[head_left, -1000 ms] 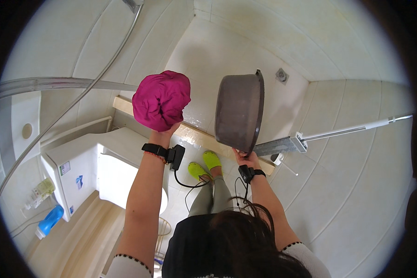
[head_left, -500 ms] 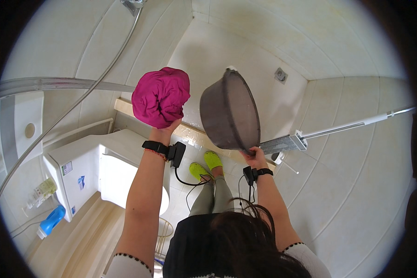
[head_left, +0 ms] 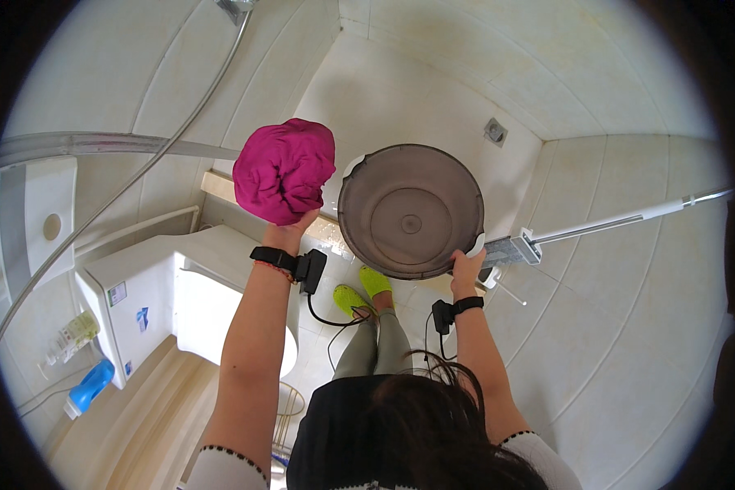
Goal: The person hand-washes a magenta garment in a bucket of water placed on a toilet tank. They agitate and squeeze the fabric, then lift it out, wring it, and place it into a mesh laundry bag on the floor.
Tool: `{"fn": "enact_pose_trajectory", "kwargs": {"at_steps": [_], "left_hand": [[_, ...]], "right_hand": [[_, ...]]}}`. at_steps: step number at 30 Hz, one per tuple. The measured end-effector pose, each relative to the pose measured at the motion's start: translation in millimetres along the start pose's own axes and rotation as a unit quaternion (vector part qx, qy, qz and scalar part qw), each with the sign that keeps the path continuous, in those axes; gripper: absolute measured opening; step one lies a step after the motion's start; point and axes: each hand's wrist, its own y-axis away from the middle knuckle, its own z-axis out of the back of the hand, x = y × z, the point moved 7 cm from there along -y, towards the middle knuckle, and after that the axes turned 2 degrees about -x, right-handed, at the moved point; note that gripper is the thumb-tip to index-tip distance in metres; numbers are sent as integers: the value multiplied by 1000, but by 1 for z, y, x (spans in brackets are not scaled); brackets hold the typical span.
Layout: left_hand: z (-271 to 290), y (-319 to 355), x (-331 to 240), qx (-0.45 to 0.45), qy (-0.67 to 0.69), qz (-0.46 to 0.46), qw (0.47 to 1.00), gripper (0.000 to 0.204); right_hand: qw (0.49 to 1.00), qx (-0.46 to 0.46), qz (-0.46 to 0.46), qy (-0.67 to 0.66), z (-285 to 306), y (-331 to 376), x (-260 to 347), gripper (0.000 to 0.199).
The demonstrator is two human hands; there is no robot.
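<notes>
My left hand point(head_left: 292, 232) holds up a bunched magenta cloth point(head_left: 282, 170) from below; the cloth hides most of its fingers. With my right hand point(head_left: 467, 271) I grip the near right rim of a grey translucent wash basin point(head_left: 411, 211), at one of its white handles. The basin faces up at me and looks empty inside, with a round ridge in its bottom. It hangs to the right of the cloth, apart from it. Both wrists wear black straps with small boxes and cables.
A drain point(head_left: 495, 131) sits in the floor at the far right. The mop point(head_left: 514, 250) leans by the right wall. To the left stand a white appliance point(head_left: 159, 302), a blue bottle point(head_left: 91, 389) and a hanging shower hose point(head_left: 151, 163). A low ledge point(head_left: 218, 187) crosses the floor.
My right hand has turned the basin from its side to face up, so its inside shows fully. The left hand and the cloth have hardly moved.
</notes>
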Motion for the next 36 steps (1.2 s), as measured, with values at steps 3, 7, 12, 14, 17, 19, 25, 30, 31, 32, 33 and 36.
{"fn": "enact_pose_trajectory", "kwargs": {"at_steps": [3, 7, 12, 14, 17, 19, 25, 30, 31, 32, 33, 36], "left_hand": [[-7, 1, 1, 19, 18, 16, 1000, 45], [-31, 3, 9, 75, 61, 58, 994, 44], [-40, 1, 40, -36, -41, 55, 997, 59], [-36, 1, 55, -101, -93, 96, 986, 56], [-35, 1, 72, -147, -231, 92, 957, 61], [-46, 1, 83, -94, -301, 100, 944, 76], [-47, 24, 77, -139, -420, 229, 867, 115], [-40, 45, 27, -105, -458, 150, 870, 82], [-32, 53, 20, -112, -466, 139, 866, 77], [-25, 60, 14, -124, -476, 114, 863, 67], [-18, 67, 12, -124, -479, 114, 862, 66], [3, 87, 7, -143, -497, 104, 850, 60]], "right_hand": [[994, -13, 49, 95, -3, 5, 13, 66], [991, -2, 99, 87, -17, 12, 29, 67], [988, 28, 133, 67, -41, 22, 39, 65], [990, 43, 120, 58, -54, 28, 36, 64], [988, 59, 136, 40, -71, 32, 43, 62], [989, 81, 126, 5, -79, 36, 46, 63], [986, 116, -43, -108, -87, 40, 18, 78], [985, 107, -116, -71, -55, 45, -21, 73], [984, 104, -134, -61, -53, 44, -28, 73], [983, 80, -154, -66, -50, 41, -34, 76], [986, 85, -132, -54, -53, 36, -34, 77], [995, 73, -75, 2, -62, 17, -34, 77]]}}
